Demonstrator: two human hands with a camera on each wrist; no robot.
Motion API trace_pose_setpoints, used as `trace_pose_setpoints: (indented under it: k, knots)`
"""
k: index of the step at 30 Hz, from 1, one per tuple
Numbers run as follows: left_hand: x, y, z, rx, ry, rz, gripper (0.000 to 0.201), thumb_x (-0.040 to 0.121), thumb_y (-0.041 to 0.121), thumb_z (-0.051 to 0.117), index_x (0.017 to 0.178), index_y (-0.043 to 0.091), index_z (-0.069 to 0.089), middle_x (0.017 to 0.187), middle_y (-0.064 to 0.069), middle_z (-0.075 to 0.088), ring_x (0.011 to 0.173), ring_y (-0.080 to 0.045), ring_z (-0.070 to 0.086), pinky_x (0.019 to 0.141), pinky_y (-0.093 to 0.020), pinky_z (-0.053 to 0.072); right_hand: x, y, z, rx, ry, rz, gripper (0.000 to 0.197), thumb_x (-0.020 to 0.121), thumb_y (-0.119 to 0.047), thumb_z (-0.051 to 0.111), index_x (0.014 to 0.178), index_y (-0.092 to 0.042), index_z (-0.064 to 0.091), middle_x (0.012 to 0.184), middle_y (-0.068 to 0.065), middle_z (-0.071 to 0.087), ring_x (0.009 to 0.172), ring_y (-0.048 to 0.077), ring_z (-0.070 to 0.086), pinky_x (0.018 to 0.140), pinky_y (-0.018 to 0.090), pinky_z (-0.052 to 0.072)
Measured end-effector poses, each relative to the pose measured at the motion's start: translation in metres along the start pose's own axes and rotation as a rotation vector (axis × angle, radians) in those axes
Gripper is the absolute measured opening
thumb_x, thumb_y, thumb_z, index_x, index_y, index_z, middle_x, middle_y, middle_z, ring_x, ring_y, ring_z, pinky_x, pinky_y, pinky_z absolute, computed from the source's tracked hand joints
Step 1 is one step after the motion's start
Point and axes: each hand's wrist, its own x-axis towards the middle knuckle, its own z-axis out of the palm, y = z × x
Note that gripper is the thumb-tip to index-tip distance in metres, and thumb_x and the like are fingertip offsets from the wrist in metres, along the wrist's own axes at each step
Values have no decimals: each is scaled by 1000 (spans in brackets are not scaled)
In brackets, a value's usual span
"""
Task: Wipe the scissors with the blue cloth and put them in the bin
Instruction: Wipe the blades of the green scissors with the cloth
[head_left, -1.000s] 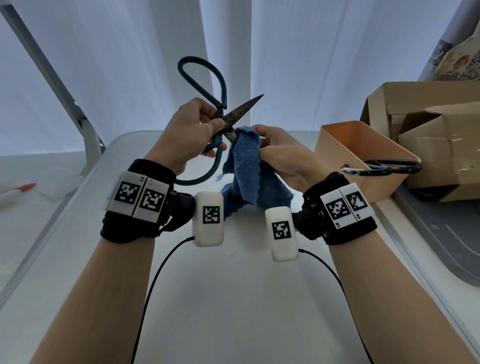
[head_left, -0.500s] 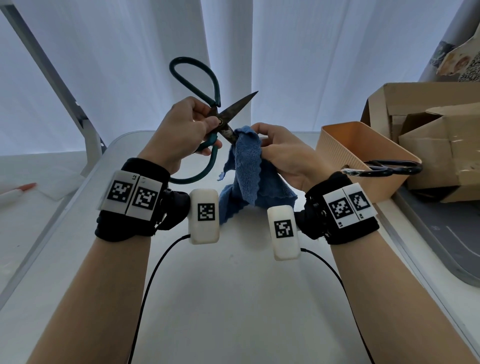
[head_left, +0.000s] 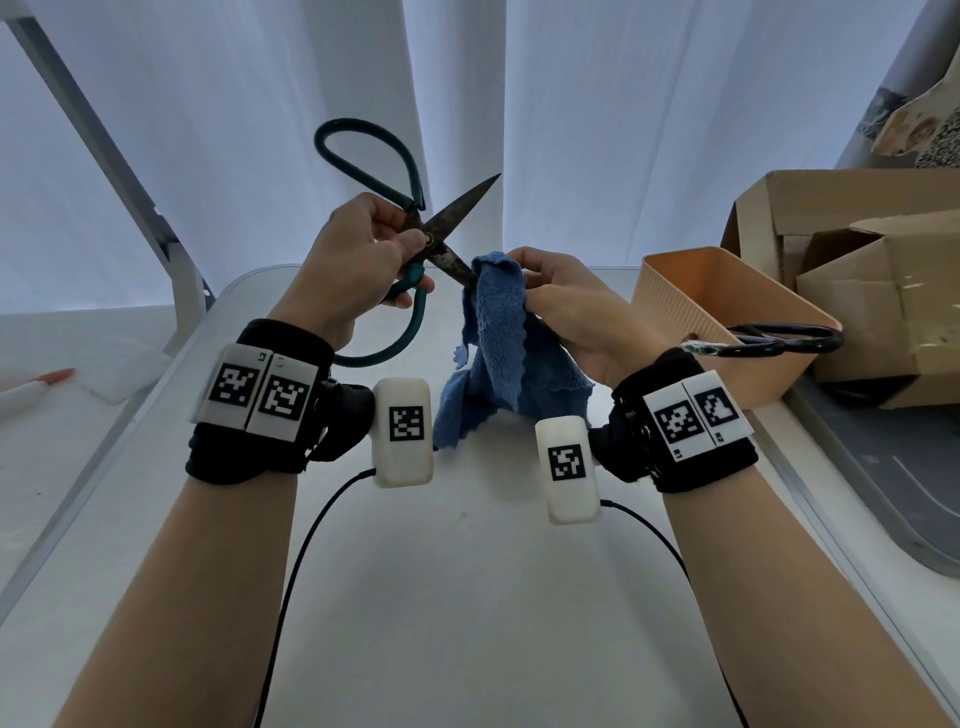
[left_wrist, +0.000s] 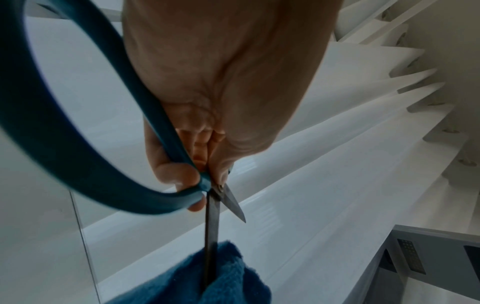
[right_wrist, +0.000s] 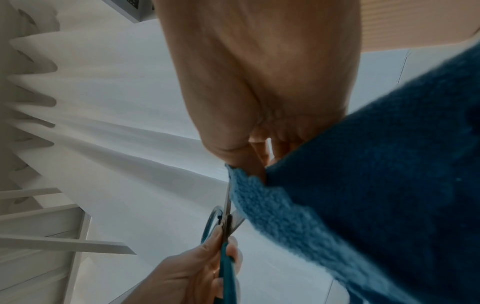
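Scissors (head_left: 415, 244) with teal loop handles and dark, rusty open blades sit above the white tabletop (head_left: 467, 597), left of the orange ribbed plastic bin (head_left: 675, 306), pinched at their pivot by the left hand (head_left: 348, 265), while the right hand (head_left: 571, 312) clamps the blue terry cloth (head_left: 498, 332) around the lower blade.

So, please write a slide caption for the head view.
Left hand holds open scissors; right hand wipes one blade with blue cloth.

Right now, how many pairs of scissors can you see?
2. The green-handled scissors are open in the left hand, one blade in the blue cloth. The black-handled scissors lie across the bin rim. More may sit hidden inside.
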Motion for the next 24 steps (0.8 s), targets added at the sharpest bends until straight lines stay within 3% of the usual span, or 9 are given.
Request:
trace_pose_setpoints:
  k: [4, 6, 9, 11, 14, 17, 20, 22, 24]
  knots:
    - [1, -1, -5, -2, 27, -2, 19, 101, 10, 54, 120, 4, 52, 100, -10, 71, 64, -12, 70, 49, -21, 52, 1, 2, -2, 27, 52, -1, 26, 94, 5, 49, 107, -9, 67, 112, 29, 65, 82, 24, 65, 67, 29, 56]
    - [2, -1, -10, -5, 56, -4, 18, 102, 10, 53, 119, 6, 51, 96, -3, 71, 63, -10, 69, 49, -21, 51, 3, 4, -6, 56, 116, 5, 27, 94, 6, 48, 107, -10, 67, 101, 26, 68, 77, 20, 67, 64, 28, 56]
    - [3, -2, -15, -22, 83, -17, 16, 102, 10, 53, 117, 8, 51, 89, 2, 70, 60, -8, 69, 48, -19, 51, 6, 6, -13, 127, 240, -11, 32, 94, 7, 42, 111, -8, 64, 84, 6, 68, 65, 9, 64, 59, 21, 51]
    - [3, -2, -15, -20, 78, -22, 15, 102, 10, 53, 116, 8, 52, 87, 2, 70, 60, -7, 69, 49, -20, 51, 6, 5, -16, 211, 260, -36, 31, 96, 6, 41, 114, -5, 63, 82, 2, 68, 64, 6, 64, 61, 21, 52]
    - [1, -2, -9, -14, 51, -18, 14, 101, 11, 54, 115, 9, 52, 88, 1, 70, 62, -9, 69, 50, -21, 52, 5, 1, -15, 325, 227, -64, 24, 101, -2, 41, 108, -7, 64, 86, 3, 66, 75, 13, 62, 72, 26, 53]
    - [1, -1, -3, -5, 21, -18, 14, 101, 10, 54, 114, 8, 52, 90, -3, 70, 62, -10, 69, 50, -21, 52, 2, -7, -13, 383, 133, -68, 33, 100, -18, 46, 117, 6, 59, 99, 17, 55, 88, 30, 47, 73, 35, 44]
    - [1, -1, 3, 12, -8, -14, 14, 100, 10, 55, 113, 7, 53, 93, -6, 69, 61, -10, 69, 47, -21, 50, 0, -7, -11, 359, 50, -83, 27, 100, -4, 42, 117, 9, 58, 102, 19, 50, 92, 31, 39, 79, 37, 40]
    - [0, 0, 8, 25, -25, -6, 13, 100, 10, 56, 112, 7, 52, 90, -4, 66, 60, -11, 68, 46, -20, 49, -2, -5, -9, 324, 3, -92, 27, 100, 4, 41, 121, 7, 59, 101, 17, 59, 92, 30, 48, 83, 34, 46]
    - [-2, 1, 12, 38, -45, 4, 12, 100, 9, 57, 111, 7, 53, 88, -2, 63, 59, -11, 68, 45, -20, 48, -3, -4, -5, 321, -11, -100, 28, 99, 6, 44, 123, 5, 58, 99, 13, 65, 89, 24, 58, 76, 30, 50]
